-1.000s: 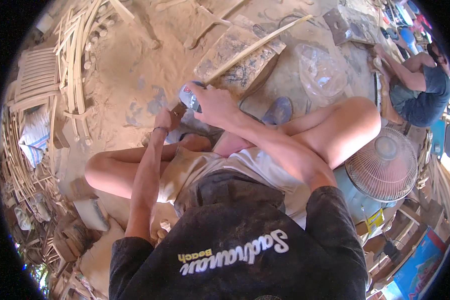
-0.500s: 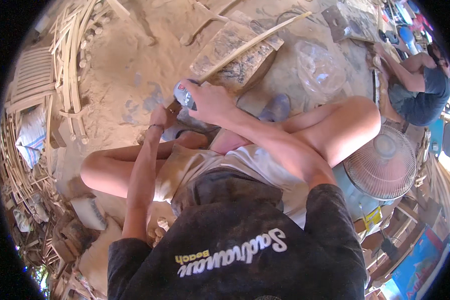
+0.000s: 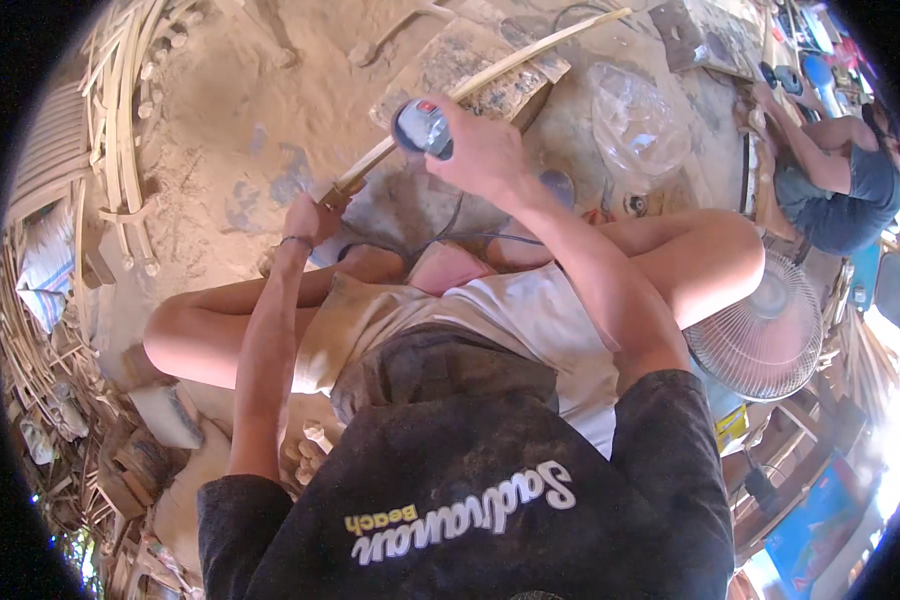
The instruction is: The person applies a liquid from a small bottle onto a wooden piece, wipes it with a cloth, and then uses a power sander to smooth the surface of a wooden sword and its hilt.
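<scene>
My right hand (image 3: 485,150) is closed around a grey corded power tool (image 3: 425,128) with a red switch. Its working end is hidden, so I cannot tell its exact kind. The tool is above a long, pale wooden strip (image 3: 530,62); contact between them cannot be made out. My left hand (image 3: 310,220) grips the strip's near end, by a small brown piece of wood (image 3: 344,192). From there the strip slants up and right across a worn, stained block (image 3: 420,78). A dark cord (image 3: 518,238) runs across my lap near my bare feet.
A clear plastic bag (image 3: 638,125) lies to the right of the block. A caged fan (image 3: 760,335) stands by my right knee. Wooden strips and frames (image 3: 125,130) are stacked at the left. At the far right sits another person (image 3: 835,190).
My right hand and the power tool have moved up and to the right, uncovering more of the strip. My left hand has shifted slightly left, still gripping the strip.
</scene>
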`<move>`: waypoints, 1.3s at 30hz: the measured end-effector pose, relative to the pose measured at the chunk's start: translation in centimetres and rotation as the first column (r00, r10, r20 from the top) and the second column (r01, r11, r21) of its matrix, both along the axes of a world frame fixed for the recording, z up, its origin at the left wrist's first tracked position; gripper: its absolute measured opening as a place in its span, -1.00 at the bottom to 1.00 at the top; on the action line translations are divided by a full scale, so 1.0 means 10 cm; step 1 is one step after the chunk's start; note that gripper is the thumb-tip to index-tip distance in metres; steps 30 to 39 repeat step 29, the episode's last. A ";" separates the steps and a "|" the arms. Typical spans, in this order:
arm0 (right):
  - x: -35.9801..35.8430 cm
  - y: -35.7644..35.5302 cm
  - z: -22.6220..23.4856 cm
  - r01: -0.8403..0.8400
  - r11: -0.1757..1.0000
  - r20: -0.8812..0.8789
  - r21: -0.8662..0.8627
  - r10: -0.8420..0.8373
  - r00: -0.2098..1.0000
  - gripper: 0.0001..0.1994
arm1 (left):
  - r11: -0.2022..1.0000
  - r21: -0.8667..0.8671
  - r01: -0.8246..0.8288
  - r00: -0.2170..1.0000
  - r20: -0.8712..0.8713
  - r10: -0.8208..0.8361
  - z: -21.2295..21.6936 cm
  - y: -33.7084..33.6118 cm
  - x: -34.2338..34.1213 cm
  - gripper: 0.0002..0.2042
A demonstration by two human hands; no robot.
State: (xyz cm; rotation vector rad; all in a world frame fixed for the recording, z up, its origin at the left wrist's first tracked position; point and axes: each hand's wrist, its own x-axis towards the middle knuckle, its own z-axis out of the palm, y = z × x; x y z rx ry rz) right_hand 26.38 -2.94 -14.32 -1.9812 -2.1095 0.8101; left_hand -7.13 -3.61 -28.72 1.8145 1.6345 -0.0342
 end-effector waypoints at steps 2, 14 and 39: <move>0.13 0.05 0.02 0.033 0.999 0.029 -0.011 -0.033 0.999 -0.19 | 0.999 0.025 0.021 1.000 -0.012 -0.020 -0.02 -0.01 0.00 -0.65; 1.28 0.53 -0.20 0.289 0.950 0.092 0.118 -0.300 0.949 -0.14 | 1.000 0.022 0.006 0.987 0.162 -0.009 -0.09 -0.03 -0.02 -0.77; -0.86 -0.09 0.02 -0.242 0.969 -0.145 0.040 0.245 0.959 -0.21 | 0.980 0.002 0.199 0.966 -0.166 -0.196 0.36 -0.05 -1.43 -0.60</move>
